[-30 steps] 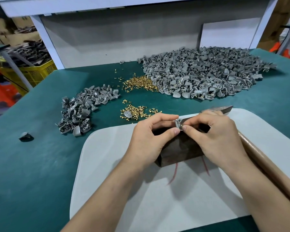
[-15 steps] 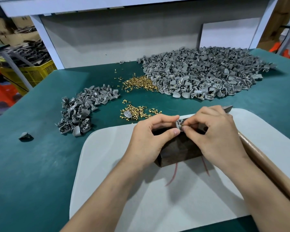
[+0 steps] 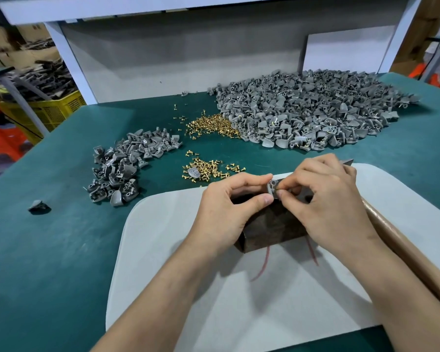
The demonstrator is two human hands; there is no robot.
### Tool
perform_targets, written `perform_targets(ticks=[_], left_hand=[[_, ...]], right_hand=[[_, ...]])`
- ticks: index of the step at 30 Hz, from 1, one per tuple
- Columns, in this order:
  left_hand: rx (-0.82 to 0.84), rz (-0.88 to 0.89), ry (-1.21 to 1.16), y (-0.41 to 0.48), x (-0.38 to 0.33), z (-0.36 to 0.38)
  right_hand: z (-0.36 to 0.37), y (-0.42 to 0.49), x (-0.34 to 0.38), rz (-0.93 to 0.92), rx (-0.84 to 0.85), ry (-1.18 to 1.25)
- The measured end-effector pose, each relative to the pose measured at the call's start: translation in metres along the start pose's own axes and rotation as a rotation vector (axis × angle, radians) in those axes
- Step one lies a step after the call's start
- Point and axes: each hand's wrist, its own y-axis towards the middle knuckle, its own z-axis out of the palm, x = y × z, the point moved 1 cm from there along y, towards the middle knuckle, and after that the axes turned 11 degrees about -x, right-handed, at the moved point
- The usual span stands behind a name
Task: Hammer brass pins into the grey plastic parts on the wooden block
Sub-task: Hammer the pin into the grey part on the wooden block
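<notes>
Green table (image 3: 48, 250) under a white shelf frame, crates off to the left. Had a white board (image 3: 188, 313) at the table's front edge, and a wooden block (image 3: 272, 229) toward the board's far edge. Right at the top of the block, one grey part (image 3: 272, 185), tilted up with its holes facing back this way. Couldn't tell whether resting on the wood or just above it.

Pinched it from the left with the left hand (image 3: 229, 212), thumb and forefinger curled onto it. Pinched at its near edge with the right hand (image 3: 330, 199), fingertips bunched tight. Couldn't make out any pin between them, too tiny.

Had the hammer (image 3: 407, 250) lying along the board's right edge, under the right wrist. Loose pins (image 3: 206, 170) just past the board's far edge, a bigger gold pile (image 3: 211, 127) further back. Big heap of parts (image 3: 315, 113) toward the far right corner, smaller heap (image 3: 127, 168) toward the left edge.

Looked like the pin-seating bit, nothing hammered yet. Needed to get the pin dead straight in its hole, then lay the part flat on the block. Needed to slide the left fingertips down off the top before any swing. Would've gone with one light tap first, then harder. Otherwise risked a bent pin, cracked plastic or a sore thumb.
</notes>
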Motion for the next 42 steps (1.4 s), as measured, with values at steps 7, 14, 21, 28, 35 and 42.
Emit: perform_targets(ticks=[7,14,21,28,35,42], left_hand=[[-0.007,-0.015,-0.024,0.000,0.003,0.000],[-0.001,-0.025,-0.042,0.000,0.004,-0.001],[0.002,-0.027,-0.034,0.000,0.002,-0.001],[0.021,-0.061,-0.029,-0.001,0.000,-0.002],[0.046,-0.055,-0.032,0.000,0.001,-0.003],[0.052,-0.043,-0.021,-0.001,0.001,-0.003]], right_hand=[[0.001,0.000,0.000,-0.013,0.000,0.020],[0.001,0.001,0.000,-0.079,-0.009,0.052],[0.001,0.002,-0.003,-0.053,0.014,0.117],[0.001,-0.003,-0.008,0.094,-0.008,0.210],[0.000,-0.004,-0.009,0.153,-0.001,0.248],[-0.002,-0.004,-0.005,0.140,0.020,0.250]])
